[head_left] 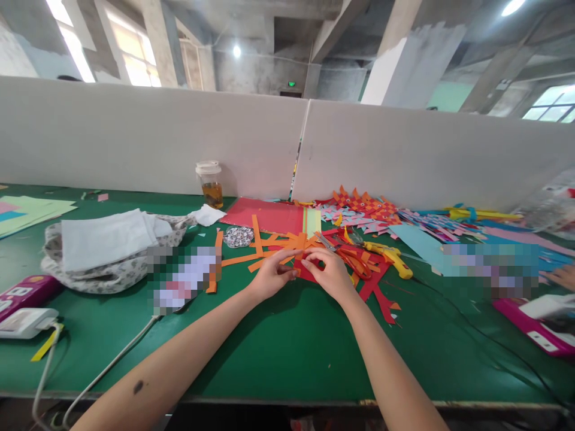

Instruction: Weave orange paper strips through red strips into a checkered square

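Observation:
My left hand and my right hand meet over the green table, fingers pinched together on a red paper piece with orange strips. The left thumb and fingers press its left edge. The right fingers curl onto its top. Loose orange paper strips lie just beyond the hands. Orange-handled scissors and a yellow glue gun rest right of my right hand.
A red sheet, a dish of googly eyes, a jar of amber liquid and a cloth bag lie at left and back. Woven paper fish and coloured strips pile at right. Another person's hand shows at far right. A white partition closes the back.

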Demonstrator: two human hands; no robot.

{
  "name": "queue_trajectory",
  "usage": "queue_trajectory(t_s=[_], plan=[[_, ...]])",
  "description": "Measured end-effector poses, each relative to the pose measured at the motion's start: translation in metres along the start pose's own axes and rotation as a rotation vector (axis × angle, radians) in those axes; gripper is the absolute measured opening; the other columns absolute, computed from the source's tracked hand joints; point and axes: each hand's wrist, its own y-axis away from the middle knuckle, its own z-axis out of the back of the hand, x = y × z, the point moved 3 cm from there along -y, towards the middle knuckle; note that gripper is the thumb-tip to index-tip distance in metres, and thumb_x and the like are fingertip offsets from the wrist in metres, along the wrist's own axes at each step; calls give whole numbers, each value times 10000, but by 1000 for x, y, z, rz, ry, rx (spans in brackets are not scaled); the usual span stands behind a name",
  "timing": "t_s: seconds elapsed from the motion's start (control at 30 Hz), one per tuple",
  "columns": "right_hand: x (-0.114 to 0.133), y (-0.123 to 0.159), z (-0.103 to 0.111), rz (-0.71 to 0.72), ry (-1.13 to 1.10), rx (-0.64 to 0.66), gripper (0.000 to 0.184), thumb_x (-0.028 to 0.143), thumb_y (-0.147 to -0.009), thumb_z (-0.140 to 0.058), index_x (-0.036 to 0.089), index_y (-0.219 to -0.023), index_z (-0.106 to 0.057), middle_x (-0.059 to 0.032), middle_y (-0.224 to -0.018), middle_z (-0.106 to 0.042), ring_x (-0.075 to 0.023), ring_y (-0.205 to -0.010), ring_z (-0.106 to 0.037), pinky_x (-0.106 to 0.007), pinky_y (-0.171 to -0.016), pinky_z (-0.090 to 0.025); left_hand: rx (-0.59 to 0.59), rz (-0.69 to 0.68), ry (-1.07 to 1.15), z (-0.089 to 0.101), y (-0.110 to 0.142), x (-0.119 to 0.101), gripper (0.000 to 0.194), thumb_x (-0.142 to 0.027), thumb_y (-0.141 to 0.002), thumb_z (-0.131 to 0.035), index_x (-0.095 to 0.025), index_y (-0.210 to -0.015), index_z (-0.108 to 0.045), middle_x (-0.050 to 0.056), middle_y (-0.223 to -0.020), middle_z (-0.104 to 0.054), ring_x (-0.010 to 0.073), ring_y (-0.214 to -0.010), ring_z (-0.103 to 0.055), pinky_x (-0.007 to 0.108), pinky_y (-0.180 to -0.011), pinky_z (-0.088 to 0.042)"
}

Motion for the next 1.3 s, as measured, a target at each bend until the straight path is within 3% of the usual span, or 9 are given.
queue_trajectory(t_s=[0.23,0.47,0.63,0.8,0.93,1.1,1.3], plan=[[2,0,-1,7,34,4,130,307,-764,-562,220,-668,-571,-37,-842,-661,-215,-830,-597,-373,-791,-432,5,-21,-67,0,1,0,442,-184,-726,-608,-218,-1159,-523,104,-1250,-481,103,-693,-622,222,-610,-507],[2,0,-1,44,76,-11,129,297,-764,-570,213,-667,-570,-24,-777,-654,-201,-789,-583,-363,-791,-417,-34,-102,-176,2,1,-2,379,-219,-739,-606,-210,-1115,-561,87,-1187,-549,172,-882,-613,270,-724,-508],[4,1,-2,53,84,-27,140,318,-766,-567,216,-671,-580,-20,-762,-648,-203,-784,-581,-382,-813,-396,-74,-95,-186,5,-2,0,332,-216,-756,-578,-179,-1086,-592,100,-1113,-586,147,-771,-625,276,-704,-504],[5,0,3,-38,26,-67,156,337,-765,-560,218,-666,-575,-9,-697,-643,-185,-697,-592,-362,-755,-422,-67,-86,-187,6,-2,2,344,-186,-747,-571,-177,-1090,-593,91,-1072,-609,134,-729,-625,248,-656,-496],[0,-1,2,-80,-69,-88,96,286,-727,-606,223,-794,-577,2,-706,-649,-175,-685,-614,-341,-727,-448,-59,-89,-192,6,-2,3,347,-163,-736,-566,-182,-1081,-598,86,-1094,-602,122,-705,-619,241,-646,-490],[-4,-2,2,-28,-115,-166,94,310,-765,-569,232,-819,-576,-14,-799,-663,-184,-751,-630,-357,-751,-467,-72,-78,-215,5,-1,0,336,-137,-715,-571,-166,-1048,-612,87,-1063,-615,115,-683,-602,228,-609,-477],[-4,-3,3,-22,-139,-154,88,300,-773,-559,230,-825,-566,-18,-803,-659,-190,-765,-636,-357,-748,-484,-47,-91,-197,4,-1,1,380,-122,-710,-566,-177,-1085,-594,95,-1113,-590,100,-667,-596,212,-585,-476]])
